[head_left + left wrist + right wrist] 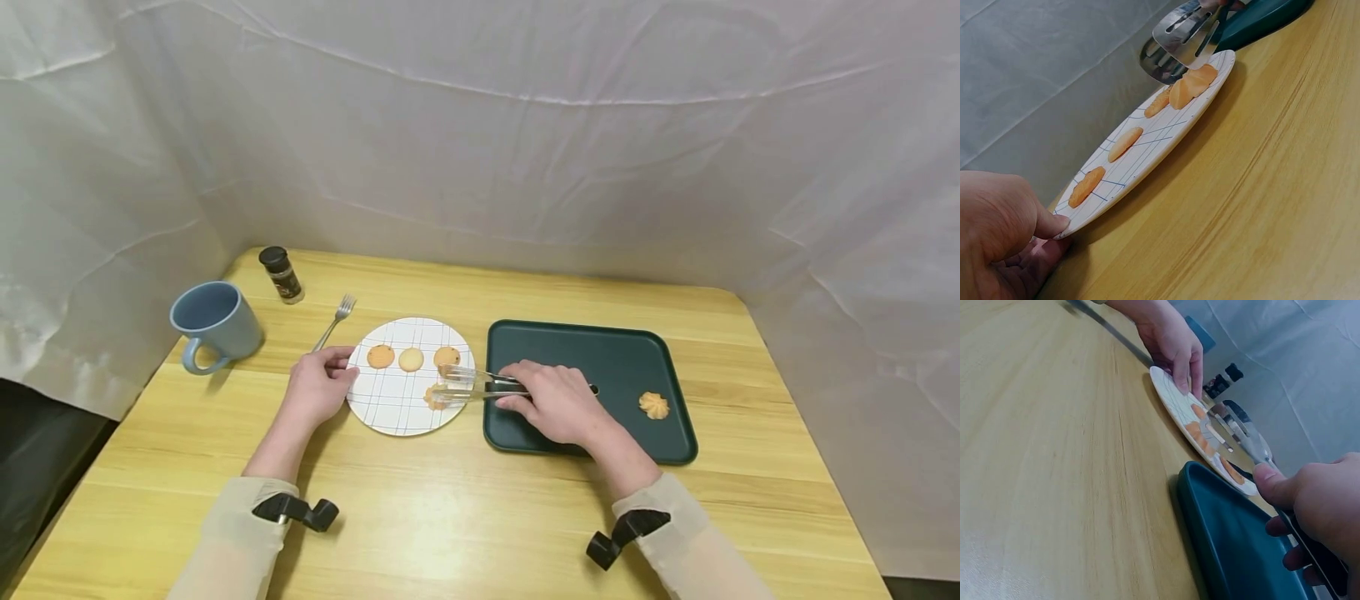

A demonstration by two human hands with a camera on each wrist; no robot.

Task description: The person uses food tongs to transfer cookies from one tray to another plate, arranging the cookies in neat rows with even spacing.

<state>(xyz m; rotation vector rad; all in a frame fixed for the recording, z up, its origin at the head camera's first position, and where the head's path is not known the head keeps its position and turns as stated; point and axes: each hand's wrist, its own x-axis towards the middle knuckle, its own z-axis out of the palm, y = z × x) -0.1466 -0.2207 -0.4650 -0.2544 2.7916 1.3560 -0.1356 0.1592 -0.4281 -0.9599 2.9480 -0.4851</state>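
My left hand [315,387] pinches the left rim of a white checked plate [386,408], thumb on top and fingers beneath. My right hand [558,404] grips metal tongs [1188,31] over the dark green tray, their slotted ends reaching over the plate's right side. Right by those ends lies a flower-shaped cookie [1192,86]; the tong ends stand apart, and whether they touch it I cannot tell. Behind it, a row holds a round cookie [380,357], a paler cookie [411,359] and another round cookie [446,357], partly covered by the tongs.
Beside the plate is the dark green tray [570,342], with one flower-shaped cookie [654,406] at its right end. A fork [335,320] lies behind my left hand. Farther left stand a blue mug [225,325] and a black-capped spice jar [282,275]. Fabric walls surround the wooden table.
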